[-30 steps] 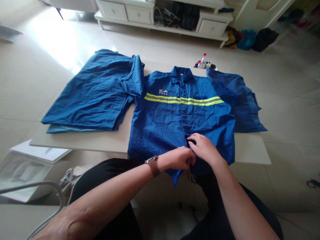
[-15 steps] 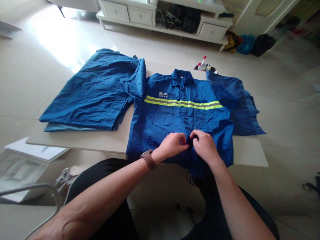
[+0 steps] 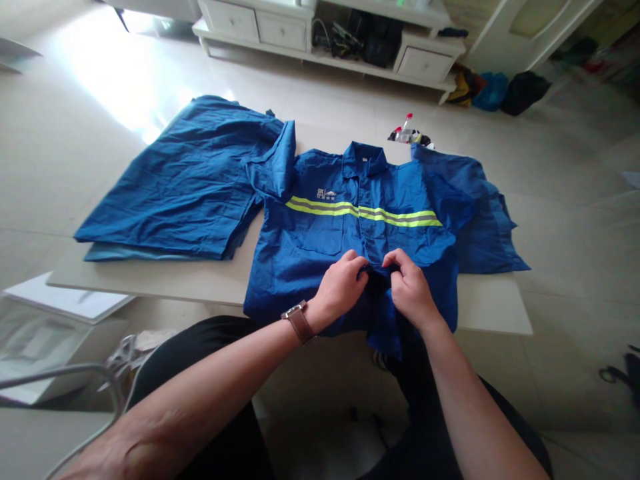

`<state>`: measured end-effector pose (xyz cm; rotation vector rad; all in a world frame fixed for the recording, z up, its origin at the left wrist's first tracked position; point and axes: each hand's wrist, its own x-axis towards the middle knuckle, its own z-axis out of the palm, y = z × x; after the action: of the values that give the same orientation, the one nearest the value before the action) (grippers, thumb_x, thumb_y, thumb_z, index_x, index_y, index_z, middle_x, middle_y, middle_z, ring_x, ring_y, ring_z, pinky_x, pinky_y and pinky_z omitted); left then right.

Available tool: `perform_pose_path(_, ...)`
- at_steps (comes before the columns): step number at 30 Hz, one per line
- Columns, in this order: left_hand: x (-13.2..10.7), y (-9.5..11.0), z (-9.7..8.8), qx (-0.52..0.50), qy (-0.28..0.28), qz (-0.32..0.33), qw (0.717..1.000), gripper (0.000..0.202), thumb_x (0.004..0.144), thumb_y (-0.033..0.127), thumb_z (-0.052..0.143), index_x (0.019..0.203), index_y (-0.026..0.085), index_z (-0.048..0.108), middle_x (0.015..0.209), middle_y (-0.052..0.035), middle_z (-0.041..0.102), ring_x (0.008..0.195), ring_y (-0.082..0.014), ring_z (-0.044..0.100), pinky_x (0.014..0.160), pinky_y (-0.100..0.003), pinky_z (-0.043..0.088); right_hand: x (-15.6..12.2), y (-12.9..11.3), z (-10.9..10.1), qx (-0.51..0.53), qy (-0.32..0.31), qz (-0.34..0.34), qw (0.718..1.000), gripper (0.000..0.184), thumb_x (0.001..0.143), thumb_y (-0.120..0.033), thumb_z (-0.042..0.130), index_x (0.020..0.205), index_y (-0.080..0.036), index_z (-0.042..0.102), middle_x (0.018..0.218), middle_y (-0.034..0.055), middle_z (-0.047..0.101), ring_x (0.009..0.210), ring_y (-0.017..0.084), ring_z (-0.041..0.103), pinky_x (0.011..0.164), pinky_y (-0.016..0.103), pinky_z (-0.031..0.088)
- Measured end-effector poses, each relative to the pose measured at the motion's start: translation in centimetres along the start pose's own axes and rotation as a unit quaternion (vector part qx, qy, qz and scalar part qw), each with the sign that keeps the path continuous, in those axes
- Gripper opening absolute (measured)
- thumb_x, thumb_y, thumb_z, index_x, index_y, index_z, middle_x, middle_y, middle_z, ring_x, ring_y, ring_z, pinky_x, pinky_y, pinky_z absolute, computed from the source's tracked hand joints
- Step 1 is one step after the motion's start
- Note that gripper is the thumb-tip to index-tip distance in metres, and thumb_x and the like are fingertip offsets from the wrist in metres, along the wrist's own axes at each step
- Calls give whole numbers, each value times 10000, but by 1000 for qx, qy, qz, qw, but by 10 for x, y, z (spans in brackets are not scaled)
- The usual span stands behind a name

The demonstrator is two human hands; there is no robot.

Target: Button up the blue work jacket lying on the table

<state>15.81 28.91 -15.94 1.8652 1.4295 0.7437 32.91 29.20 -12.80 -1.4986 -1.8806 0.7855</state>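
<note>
A blue work jacket [image 3: 320, 253] with a yellow-green reflective stripe across the chest lies face up on a low beige table [image 3: 495, 303], collar away from me, hem hanging over the near edge. My left hand [image 3: 340, 287], with a brown watch on the wrist, pinches the left front edge at the jacket's middle opening. Facing it, my right hand [image 3: 410, 287] pinches the right front edge. Both hands are closed on the fabric, fingertips almost touching, just below the chest pockets.
Folded blue trousers [image 3: 175, 187] lie on the table's left half. More blue cloth [image 3: 480, 213] lies at the right. Small bottles [image 3: 407, 133] stand at the table's far edge. A white cabinet [image 3: 325, 33] and bags [image 3: 495, 87] sit behind. White boxes [image 3: 60, 313] are at lower left.
Both hands have moved up the jacket's front opening, from near the hem to just below the chest pockets, still pinching the two front edges together.
</note>
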Motion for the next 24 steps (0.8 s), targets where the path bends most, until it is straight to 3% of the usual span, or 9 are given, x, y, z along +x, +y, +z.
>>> perform_pose_path(5,2,-6,2,-35,27,29,999,245,917,126,517,1035,199,719,918,-26,590,816,-138,586,800,-261,506,1,-2,-3,-2,14,-5,1000,259,831,-130,394,846,-206,641,880,30,681,845,185,616,824,298,452)
perform_pose_path(10,1,-8,4,-52,39,40,997,253,922,124,530,1052,190,737,902,-24,590,799,-127,569,792,-250,505,0,-2,-4,-46,19,-12,999,113,871,-282,609,848,-196,679,871,40,685,808,184,609,775,292,453)
perform_pose_path(24,0,-6,8,-54,17,61,997,274,926,113,497,1024,179,745,881,-25,565,774,-125,543,749,-242,488,0,8,3,-62,55,-4,997,97,853,-217,601,803,-195,682,830,43,695,763,184,625,743,297,469)
